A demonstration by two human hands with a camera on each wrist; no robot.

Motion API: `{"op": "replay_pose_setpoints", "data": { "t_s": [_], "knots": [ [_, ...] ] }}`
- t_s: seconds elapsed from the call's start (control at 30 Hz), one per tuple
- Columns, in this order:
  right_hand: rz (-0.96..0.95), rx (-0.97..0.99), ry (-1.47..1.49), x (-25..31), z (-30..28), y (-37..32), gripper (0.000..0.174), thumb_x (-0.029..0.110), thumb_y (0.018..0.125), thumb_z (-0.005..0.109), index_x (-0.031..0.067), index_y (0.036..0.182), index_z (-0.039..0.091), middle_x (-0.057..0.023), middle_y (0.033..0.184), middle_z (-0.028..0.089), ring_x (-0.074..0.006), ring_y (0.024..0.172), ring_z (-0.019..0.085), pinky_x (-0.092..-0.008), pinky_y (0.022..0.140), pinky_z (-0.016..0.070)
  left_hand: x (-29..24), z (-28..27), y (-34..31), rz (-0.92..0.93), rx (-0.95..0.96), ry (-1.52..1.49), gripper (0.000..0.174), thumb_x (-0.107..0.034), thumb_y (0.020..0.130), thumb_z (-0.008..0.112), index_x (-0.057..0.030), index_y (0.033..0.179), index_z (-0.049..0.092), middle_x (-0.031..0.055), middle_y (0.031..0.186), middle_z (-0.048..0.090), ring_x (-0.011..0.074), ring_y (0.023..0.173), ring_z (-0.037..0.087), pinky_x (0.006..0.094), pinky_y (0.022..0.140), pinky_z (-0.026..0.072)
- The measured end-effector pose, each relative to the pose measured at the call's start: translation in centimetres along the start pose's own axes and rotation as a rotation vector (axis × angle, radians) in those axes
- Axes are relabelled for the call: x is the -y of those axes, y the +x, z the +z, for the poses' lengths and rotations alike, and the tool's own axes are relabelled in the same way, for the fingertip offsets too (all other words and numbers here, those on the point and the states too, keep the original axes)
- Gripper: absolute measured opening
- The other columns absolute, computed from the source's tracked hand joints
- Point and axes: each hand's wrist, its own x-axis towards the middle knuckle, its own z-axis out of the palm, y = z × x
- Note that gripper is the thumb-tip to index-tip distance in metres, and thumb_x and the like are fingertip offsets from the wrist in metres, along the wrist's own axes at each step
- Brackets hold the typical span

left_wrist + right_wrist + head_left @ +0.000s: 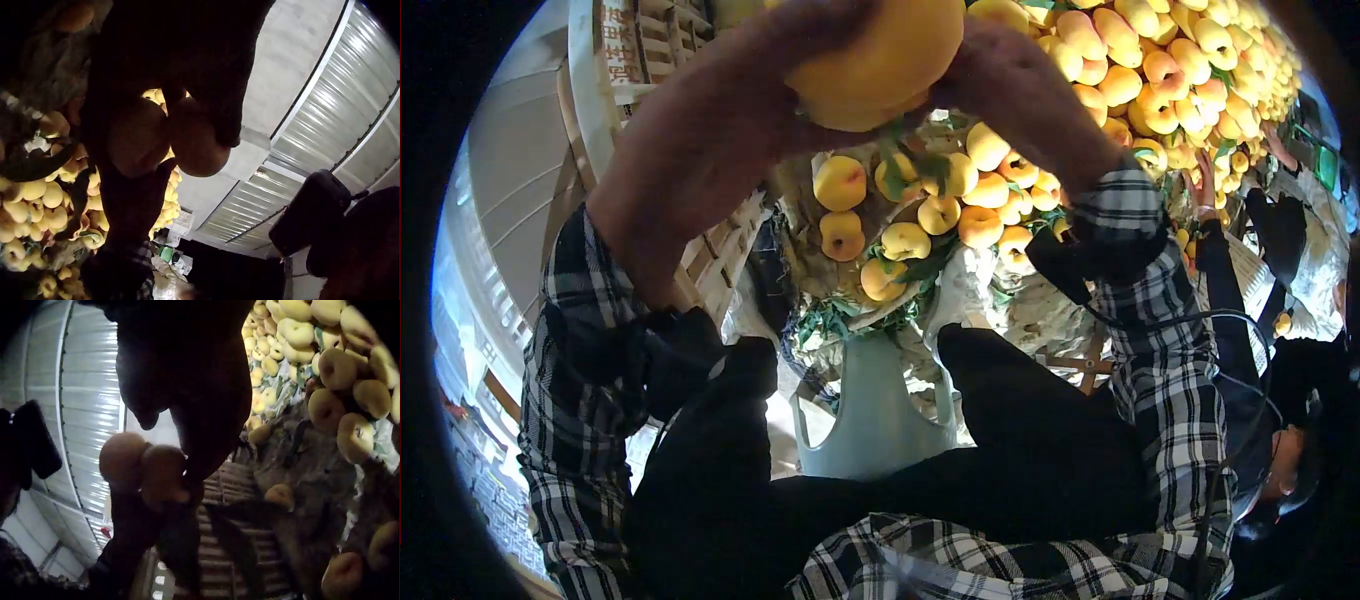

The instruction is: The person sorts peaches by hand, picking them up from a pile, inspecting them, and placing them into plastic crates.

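Close under the head camera, the left hand [710, 130] and right hand [1020, 90] grip yellow peaches [880, 65] between them. Two peaches show side by side in the left wrist view, one [137, 137] beside the other [199, 144], with the left hand [169, 56] above and the right hand [128, 206] below. From the right wrist, the right hand [187, 381] curls over the same pair [122, 459], and the left hand [134, 519] is under them. Green leaves [234, 537] hang beside the hands. Deep shadow hides which fingers touch which peach.
A large peach heap [1180, 70] fills the upper right; loose peaches [905, 241] lie on crumpled covering below the hands. Slatted crates [640, 60] stand at left, a pale green plastic item [880, 420] between the knees. Another person [1285, 465] is at far right.
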Motion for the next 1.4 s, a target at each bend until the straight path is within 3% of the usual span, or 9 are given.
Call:
{"op": "replay_pose_setpoints", "data": {
  "t_s": [0.07, 0.17, 0.3, 0.6, 0.67, 0.87, 1.03, 1.23, 1.4],
  "knots": [
    [-0.105, 0.03, 0.255, 2.1, 0.6, -1.2, 0.04, 0.031, 0.091, 0.059, 0.0018, 0.119, 0.055, -0.0084, 0.105, 0.064, -0.0134, 0.093, 0.061, -0.0278, 0.078, 0.0508, 0.0, 0.1, -0.3, 0.002, 0.0, -0.002, 0.054, -0.04, 0.087, 0.062, -0.0019, 0.124, 0.048, 0.0108, 0.12, 0.056, 0.0218, 0.111, 0.055, 0.0353, 0.099, 0.0404],
    [0.021, -0.248, -0.742, -3.6, -4.6, -2.1, 0.037, 0.016, 0.085, 0.063, 0.0082, 0.12, 0.056, -0.0087, 0.11, 0.063, -0.0203, 0.1, 0.061, -0.0323, 0.083, 0.0501, -0.2, -0.1, -0.7, 0.023, -0.031, -0.007, 0.055, -0.042, 0.087, 0.061, -0.0027, 0.124, 0.048, 0.0112, 0.121, 0.056, 0.0226, 0.112, 0.054, 0.0371, 0.1, 0.0399],
    [0.016, 0.112, -1.395, -12.1, -6.3, -6.5, 0.052, -0.003, 0.07, 0.059, 0.0109, 0.12, 0.057, -0.0112, 0.117, 0.057, -0.0313, 0.112, 0.052, -0.0379, 0.093, 0.0457, -1.5, -2.6, -2.9, 0.122, -0.19, 0.005, 0.056, -0.045, 0.087, 0.06, -0.0038, 0.124, 0.048, 0.0118, 0.121, 0.055, 0.0237, 0.114, 0.052, 0.0395, 0.101, 0.0391],
    [-0.056, 0.025, -1.466, -13.3, -7.2, -5.4, 0.054, 0.014, 0.066, 0.071, 0.0063, 0.117, 0.056, -0.0177, 0.117, 0.055, -0.0369, 0.104, 0.053, -0.0423, 0.092, 0.0441, -2.9, -10.3, -11.8, 0.247, -0.627, -0.46, 0.059, -0.051, 0.087, 0.057, -0.0061, 0.125, 0.047, 0.013, 0.123, 0.053, 0.0262, 0.117, 0.048, 0.0448, 0.103, 0.0374],
    [-0.078, -0.097, -1.291, -12.4, -6.7, -6.0, 0.064, 0.02, 0.064, 0.078, 0.0052, 0.119, 0.05, -0.0182, 0.114, 0.056, -0.0359, 0.105, 0.053, -0.042, 0.092, 0.0449, -2.8, -11.5, -11.8, 0.185, -0.362, -0.976, 0.06, -0.057, 0.09, 0.047, -0.0101, 0.127, 0.043, 0.0169, 0.132, 0.043, 0.0395, 0.125, 0.04, 0.0639, 0.104, 0.0273],
    [0.276, -0.336, -0.635, -9.8, -4.1, -6.8, 0.056, 0.015, 0.069, 0.08, 0.0048, 0.115, 0.05, -0.0105, 0.106, 0.059, -0.0223, 0.098, 0.059, -0.0325, 0.085, 0.0498, -0.8, -13.4, -11.2, 0.105, -0.655, -0.938, 0.055, -0.056, 0.089, 0.05, -0.0119, 0.123, 0.046, 0.0157, 0.128, 0.046, 0.0386, 0.12, 0.045, 0.0623, 0.1, 0.0345],
    [0.339, -0.32, -0.293, -9.9, -3.8, -5.8, 0.065, 0.039, 0.076, 0.074, 0.0025, 0.124, 0.05, -0.0084, 0.113, 0.058, -0.0184, 0.104, 0.055, -0.0337, 0.09, 0.0458, 3.8, -19.6, -10.8, -0.224, -0.371, -0.954, 0.052, -0.051, 0.089, 0.055, -0.0112, 0.122, 0.05, 0.0138, 0.118, 0.056, 0.0337, 0.106, 0.057, 0.0539, 0.09, 0.0484],
    [0.324, -0.252, 0.68, -9.8, -3.6, -6.3, 0.044, 0.039, 0.093, 0.055, 0.0078, 0.124, 0.048, -0.0053, 0.106, 0.061, -0.0142, 0.089, 0.061, -0.0269, 0.067, 0.048, 7.5, -22.6, -8.7, -0.433, -0.648, -0.221, 0.045, -0.039, 0.093, 0.05, -0.0063, 0.124, 0.051, 0.0132, 0.116, 0.058, 0.0246, 0.102, 0.058, 0.0402, 0.091, 0.0483],
    [0.337, -0.307, 0.782, -9.9, -2.3, -7.3, 0.045, 0.04, 0.096, 0.048, 0.0064, 0.126, 0.045, -0.0069, 0.107, 0.061, -0.0183, 0.089, 0.061, -0.0295, 0.068, 0.0489, 5.5, -26.1, -7.8, -0.057, -0.901, 0.282, 0.035, -0.023, 0.096, 0.044, -0.0011, 0.121, 0.053, 0.0161, 0.121, 0.056, 0.0263, 0.112, 0.054, 0.0399, 0.099, 0.0428]
  ]
}}
